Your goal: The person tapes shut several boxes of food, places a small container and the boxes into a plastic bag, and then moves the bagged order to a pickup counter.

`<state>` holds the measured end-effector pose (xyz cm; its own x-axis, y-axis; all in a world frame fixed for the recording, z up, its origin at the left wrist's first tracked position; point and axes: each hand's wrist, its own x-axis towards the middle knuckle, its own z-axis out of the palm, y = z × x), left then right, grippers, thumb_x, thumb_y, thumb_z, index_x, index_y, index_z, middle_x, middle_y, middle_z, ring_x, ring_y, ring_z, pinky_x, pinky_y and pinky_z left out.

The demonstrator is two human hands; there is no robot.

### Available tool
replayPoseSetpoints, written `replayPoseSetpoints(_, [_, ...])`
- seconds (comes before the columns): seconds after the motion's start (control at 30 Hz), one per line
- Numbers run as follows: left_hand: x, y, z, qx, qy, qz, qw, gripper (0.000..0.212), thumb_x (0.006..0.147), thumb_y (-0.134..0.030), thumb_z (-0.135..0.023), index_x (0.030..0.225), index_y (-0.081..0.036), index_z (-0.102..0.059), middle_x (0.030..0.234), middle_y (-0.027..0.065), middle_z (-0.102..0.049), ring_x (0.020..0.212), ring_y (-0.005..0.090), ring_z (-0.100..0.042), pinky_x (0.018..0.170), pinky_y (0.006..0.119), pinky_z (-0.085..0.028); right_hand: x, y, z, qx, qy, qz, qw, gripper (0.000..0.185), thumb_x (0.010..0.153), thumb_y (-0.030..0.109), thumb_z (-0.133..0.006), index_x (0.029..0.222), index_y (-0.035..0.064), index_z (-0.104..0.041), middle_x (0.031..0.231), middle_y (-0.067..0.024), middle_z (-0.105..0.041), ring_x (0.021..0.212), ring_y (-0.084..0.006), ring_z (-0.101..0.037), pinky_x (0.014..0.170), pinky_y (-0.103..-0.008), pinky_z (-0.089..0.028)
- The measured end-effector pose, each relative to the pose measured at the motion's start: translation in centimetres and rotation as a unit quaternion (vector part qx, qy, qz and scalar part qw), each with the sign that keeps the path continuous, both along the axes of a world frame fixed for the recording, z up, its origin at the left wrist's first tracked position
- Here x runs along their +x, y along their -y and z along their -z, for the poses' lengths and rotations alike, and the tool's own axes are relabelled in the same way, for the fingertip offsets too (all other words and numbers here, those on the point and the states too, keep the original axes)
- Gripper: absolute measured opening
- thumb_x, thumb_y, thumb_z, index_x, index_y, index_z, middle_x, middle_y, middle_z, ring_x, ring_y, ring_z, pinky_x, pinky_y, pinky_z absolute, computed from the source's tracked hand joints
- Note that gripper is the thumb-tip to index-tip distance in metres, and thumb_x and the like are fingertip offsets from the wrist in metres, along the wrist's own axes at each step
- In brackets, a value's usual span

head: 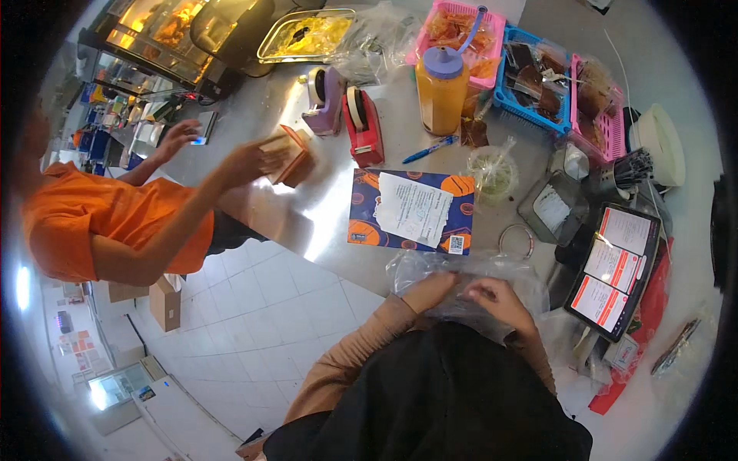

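A clear plastic bag (461, 308) lies crumpled at the counter's near edge, in front of my body. My left hand (436, 290) grips the film, its fingertips partly hidden in the folds. Close beside it, my right hand (500, 298) has its fingers curled and pinches the same bag. Just beyond both hands, a dark blue and orange printed box (366, 199) lies flat on the counter. Stuck on its top is a white paper slip (415, 208) bearing writing. A round clear bag of pale green contents (493, 176) touches the area by the box's far right corner.
A co-worker in an orange shirt (155, 219) moves a blurred carton (293, 155) at left. Beyond the box are tape dispensers (364, 129), a pen (429, 150), a sauce bottle (441, 95) and a blue basket (533, 80). A tablet (614, 271) stands at right.
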<state>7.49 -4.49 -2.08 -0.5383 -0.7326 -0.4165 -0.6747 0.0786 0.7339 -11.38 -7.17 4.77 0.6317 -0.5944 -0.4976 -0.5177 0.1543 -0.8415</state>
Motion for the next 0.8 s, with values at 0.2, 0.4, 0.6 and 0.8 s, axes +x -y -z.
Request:
replayPoseSetpoints(0.2, [1.9, -3.5, 5.9, -0.124, 0.031, -0.002, 0.992, 0.028, 0.08, -0.016, -0.044, 0.102, -0.001, -0.051, 0.101, 0.0203, -0.053, 0.097, 0.0347, -0.049, 0.083, 0.043, -0.038, -2.6, -1.2, 0.4, -0.285, -0.121, -0.202, 0.929, 0.039, 0.071, 0.007, -0.057, 0.109, 0.0038, -0.049, 0.087, -0.0157, -0.059, 0.085, -0.0293, -0.057, 0.073, -0.0364, -0.044])
replayPoseSetpoints(0.4, [1.0, -0.7, -1.1, 0.079, 0.112, 0.089, 0.987, 0.038, 0.082, -0.021, -0.044, 0.115, -0.002, -0.041, 0.11, 0.0227, -0.047, 0.099, 0.0383, -0.047, 0.081, 0.044, -0.04, -4.8, 15.1, -8.8, -0.369, -0.064, 0.212, 0.903, 0.01, 0.069, 0.003, -0.055, 0.079, -0.0002, -0.058, 0.08, -0.0139, -0.058, 0.072, -0.0239, -0.056, 0.063, -0.0305, -0.043])
replayPoseSetpoints(0.6, [-0.3, 0.8, -6.8, -0.255, -0.005, 0.119, 0.96, 0.036, 0.078, -0.017, -0.049, 0.107, 0.005, -0.046, 0.108, 0.0179, -0.05, 0.081, 0.0309, -0.057, 0.068, 0.037, -0.047, -17.6, 26.9, 3.5, -0.454, -0.246, 0.129, 0.847, 0.018, 0.067, 0.004, -0.051, 0.083, 0.0014, -0.059, 0.079, -0.0168, -0.059, 0.073, -0.0256, -0.057, 0.066, -0.0329, -0.043])
replayPoseSetpoints(0.8, [-0.7, 4.2, -10.0, 0.034, -0.104, 0.161, 0.981, 0.044, 0.08, -0.015, -0.049, 0.119, 0.0, -0.037, 0.113, 0.0166, -0.047, 0.099, 0.0282, -0.05, 0.084, 0.034, -0.041, -15.9, 24.0, 2.0, -0.561, -0.21, 0.276, 0.752, 0.012, 0.073, 0.002, -0.049, 0.083, 0.0031, -0.056, 0.068, -0.0169, -0.056, 0.062, -0.0246, -0.057, 0.056, -0.0333, -0.042])
